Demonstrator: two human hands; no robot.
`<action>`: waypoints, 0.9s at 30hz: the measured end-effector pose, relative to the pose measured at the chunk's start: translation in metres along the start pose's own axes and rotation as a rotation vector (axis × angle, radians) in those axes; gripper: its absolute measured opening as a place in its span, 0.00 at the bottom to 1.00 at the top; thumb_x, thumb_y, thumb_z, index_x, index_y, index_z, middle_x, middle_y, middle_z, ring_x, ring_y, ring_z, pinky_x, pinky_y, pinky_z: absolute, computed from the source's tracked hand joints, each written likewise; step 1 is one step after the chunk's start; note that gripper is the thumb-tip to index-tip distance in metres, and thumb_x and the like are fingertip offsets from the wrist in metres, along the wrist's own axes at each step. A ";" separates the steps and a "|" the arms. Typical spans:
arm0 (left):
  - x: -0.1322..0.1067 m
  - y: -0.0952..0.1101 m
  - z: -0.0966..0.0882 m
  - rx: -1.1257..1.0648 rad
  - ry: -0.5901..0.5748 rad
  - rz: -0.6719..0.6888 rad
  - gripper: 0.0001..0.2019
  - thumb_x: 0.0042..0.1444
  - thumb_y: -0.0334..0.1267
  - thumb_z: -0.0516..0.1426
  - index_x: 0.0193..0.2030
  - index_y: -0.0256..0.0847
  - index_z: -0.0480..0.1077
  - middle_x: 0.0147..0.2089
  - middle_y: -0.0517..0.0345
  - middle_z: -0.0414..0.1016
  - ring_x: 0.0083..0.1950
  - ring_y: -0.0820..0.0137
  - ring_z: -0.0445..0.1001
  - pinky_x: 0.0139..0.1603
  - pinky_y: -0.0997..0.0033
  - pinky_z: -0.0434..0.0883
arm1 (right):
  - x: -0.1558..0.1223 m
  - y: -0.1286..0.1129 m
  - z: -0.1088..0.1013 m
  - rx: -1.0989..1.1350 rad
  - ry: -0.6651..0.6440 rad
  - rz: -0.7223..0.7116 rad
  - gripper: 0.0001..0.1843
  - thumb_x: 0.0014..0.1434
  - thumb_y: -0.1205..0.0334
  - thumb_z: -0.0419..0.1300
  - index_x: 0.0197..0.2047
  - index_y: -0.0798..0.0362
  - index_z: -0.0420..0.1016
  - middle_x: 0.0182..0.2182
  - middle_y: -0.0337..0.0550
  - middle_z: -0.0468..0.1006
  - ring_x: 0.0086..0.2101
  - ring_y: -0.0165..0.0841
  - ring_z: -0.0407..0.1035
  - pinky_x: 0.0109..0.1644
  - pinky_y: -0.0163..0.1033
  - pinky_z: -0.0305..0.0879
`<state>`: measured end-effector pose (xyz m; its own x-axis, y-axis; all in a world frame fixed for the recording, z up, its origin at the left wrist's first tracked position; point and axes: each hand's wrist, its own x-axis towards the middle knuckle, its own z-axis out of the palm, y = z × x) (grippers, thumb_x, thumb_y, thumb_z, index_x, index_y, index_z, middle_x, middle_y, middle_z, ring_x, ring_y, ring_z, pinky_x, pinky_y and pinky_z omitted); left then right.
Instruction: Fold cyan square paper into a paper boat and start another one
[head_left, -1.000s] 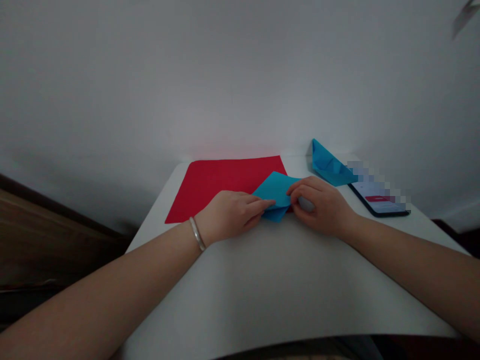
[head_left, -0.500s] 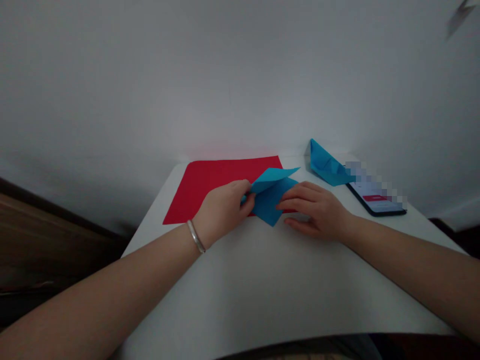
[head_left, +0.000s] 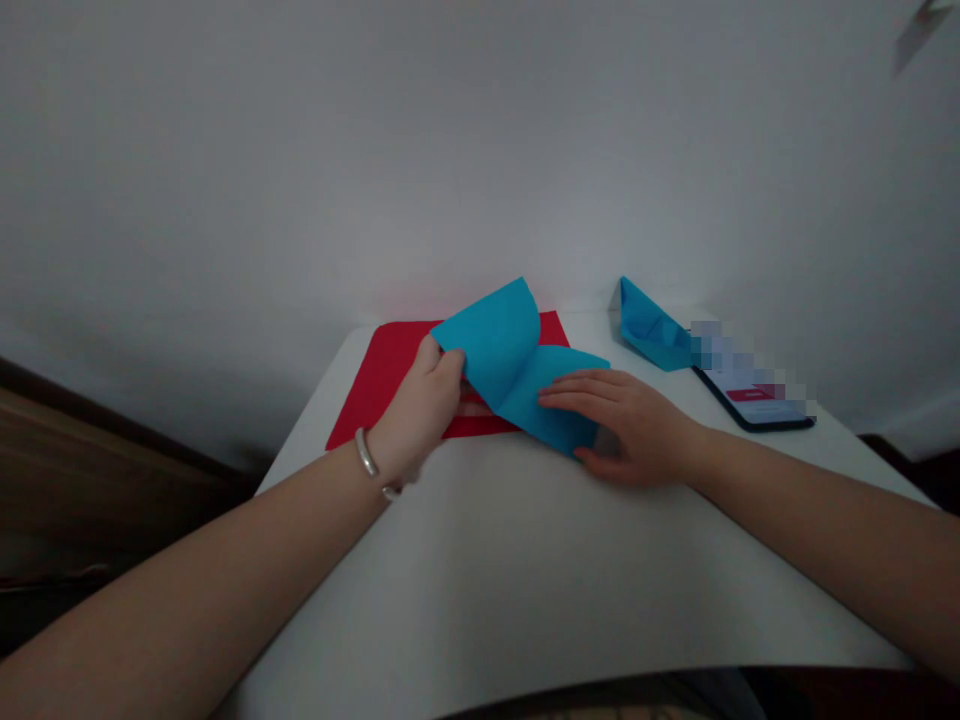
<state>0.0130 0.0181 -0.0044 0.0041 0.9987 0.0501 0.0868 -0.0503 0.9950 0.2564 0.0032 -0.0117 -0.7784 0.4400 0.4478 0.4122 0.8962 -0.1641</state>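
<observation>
A blue sheet of paper (head_left: 517,365) lies half unfolded on the white table (head_left: 525,580), partly over a red sheet (head_left: 390,375). My left hand (head_left: 420,415), with a silver bracelet at the wrist, pinches the blue sheet's left flap and holds it raised off the table. My right hand (head_left: 630,420) lies flat with fingers stretched out, pressing the right part of the blue sheet down.
A folded blue paper boat (head_left: 651,328) sits at the back right of the table. Beside it lies a phone (head_left: 757,395) with its screen lit. A white wall stands right behind the table. Dark floor and wood show at the left.
My left hand has lifted the blue flap up and to the left, opening the folded sheet. My right hand went from pinching the paper to lying flat on it.
</observation>
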 end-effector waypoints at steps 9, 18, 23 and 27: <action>0.002 0.005 0.004 -0.196 0.026 -0.139 0.14 0.54 0.33 0.48 0.48 0.45 0.56 0.36 0.57 0.71 0.32 0.67 0.76 0.29 0.63 0.78 | -0.002 0.000 -0.003 0.022 -0.062 -0.067 0.45 0.48 0.49 0.66 0.65 0.54 0.57 0.61 0.54 0.65 0.61 0.43 0.57 0.63 0.53 0.54; 0.004 0.008 0.003 -0.269 0.072 -0.183 0.15 0.50 0.28 0.50 0.43 0.44 0.52 0.33 0.59 0.70 0.29 0.69 0.77 0.32 0.56 0.79 | -0.002 -0.002 -0.004 -0.011 -0.023 -0.107 0.42 0.49 0.52 0.64 0.65 0.54 0.58 0.61 0.53 0.65 0.60 0.43 0.58 0.62 0.54 0.55; 0.002 0.008 0.004 -0.230 0.111 -0.185 0.23 0.50 0.28 0.50 0.52 0.45 0.47 0.34 0.61 0.68 0.26 0.71 0.74 0.29 0.59 0.78 | -0.004 0.004 -0.001 -0.108 0.004 -0.116 0.33 0.52 0.66 0.60 0.63 0.54 0.62 0.59 0.50 0.68 0.59 0.42 0.60 0.61 0.53 0.59; 0.003 0.000 -0.001 0.036 0.133 0.043 0.34 0.50 0.32 0.55 0.60 0.47 0.40 0.47 0.52 0.67 0.33 0.70 0.74 0.35 0.59 0.77 | -0.005 0.011 0.001 -0.124 0.031 -0.168 0.26 0.55 0.69 0.58 0.58 0.53 0.69 0.56 0.48 0.72 0.59 0.42 0.61 0.59 0.52 0.62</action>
<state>0.0117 0.0215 -0.0045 -0.1234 0.9866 0.1064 0.1255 -0.0909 0.9879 0.2640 0.0109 -0.0165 -0.8267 0.2817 0.4871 0.3347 0.9420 0.0234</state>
